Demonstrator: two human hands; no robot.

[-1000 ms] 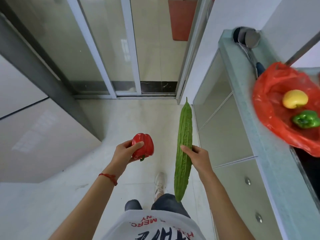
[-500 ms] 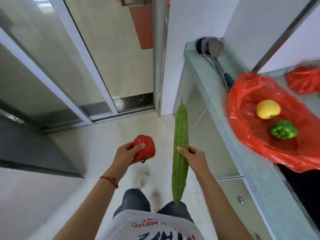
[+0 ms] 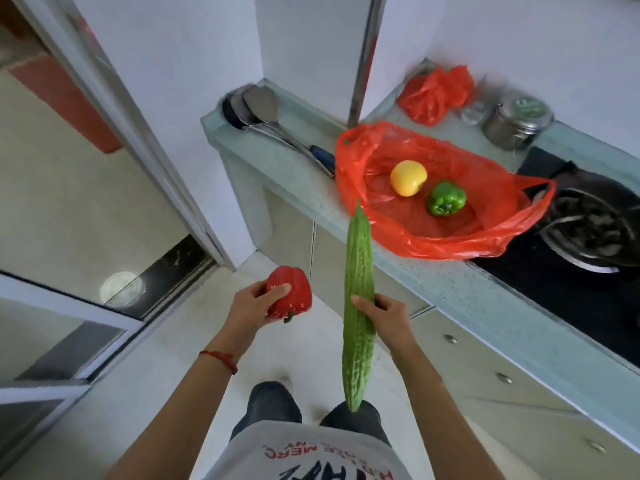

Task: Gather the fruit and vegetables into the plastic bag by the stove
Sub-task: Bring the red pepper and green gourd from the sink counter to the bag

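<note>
My left hand (image 3: 251,308) grips a red bell pepper (image 3: 290,295) in front of me, above the floor. My right hand (image 3: 382,315) holds a long green bitter gourd (image 3: 358,299) upright by its middle; its tip overlaps the near rim of the bag. An open red plastic bag (image 3: 485,233) lies spread on the pale green counter (image 3: 460,285), left of the stove (image 3: 571,271). Inside it sit a yellow pepper (image 3: 408,177) and a green bell pepper (image 3: 446,199). Both hands are below and left of the bag.
Metal ladles and a spatula (image 3: 258,107) lie at the counter's far left end. A second crumpled red bag (image 3: 436,93) and a steel pot (image 3: 517,123) stand at the back. A dark wok (image 3: 595,226) sits on the stove. Cabinet drawers with knobs (image 3: 450,338) run below; a sliding door frame (image 3: 114,112) is left.
The view has swung right and nearer to the counter, so the bag, stove and back corner now fill the upper right. Both hands keep the same grips on pepper and gourd.
</note>
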